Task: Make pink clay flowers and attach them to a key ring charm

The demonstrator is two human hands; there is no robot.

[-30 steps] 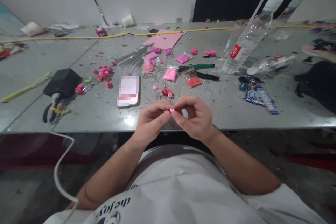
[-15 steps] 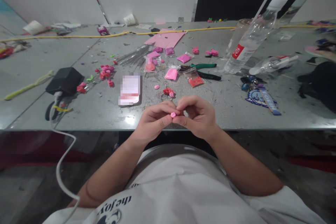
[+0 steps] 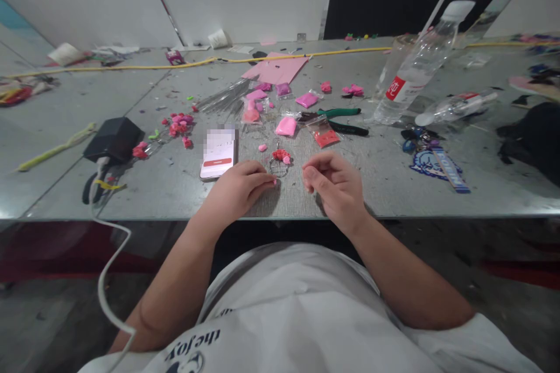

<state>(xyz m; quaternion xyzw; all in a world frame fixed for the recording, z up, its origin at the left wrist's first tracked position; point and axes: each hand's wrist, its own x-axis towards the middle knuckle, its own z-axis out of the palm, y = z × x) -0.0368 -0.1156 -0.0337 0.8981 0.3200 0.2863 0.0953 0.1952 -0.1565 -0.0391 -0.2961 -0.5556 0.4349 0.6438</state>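
Note:
My left hand (image 3: 238, 189) rests low over the table just in front of the phone (image 3: 217, 154), its fingertips pinching a small pink clay piece (image 3: 275, 182). To the right, my right hand (image 3: 335, 186) is apart from it, thumb and fingers curled together; whatever they hold, if anything, is too small to name. Between and beyond the hands lies a wire ring piece with red and pink clay roses (image 3: 280, 155). A loose pink lump (image 3: 262, 147) sits just behind it.
Clay packets (image 3: 286, 126), green-handled pliers (image 3: 339, 112) and a red packet (image 3: 326, 138) lie beyond the hands. Clay flowers (image 3: 179, 123) and a black charger block (image 3: 114, 139) with a white cable are left. A tilted bottle (image 3: 415, 73) and keychain charms (image 3: 437, 169) are right.
My hands have moved apart. The pink clay piece that was between both hands is now at my left fingertips. My left hand has gone left and forward, nearer the phone, whose screen now looks different.

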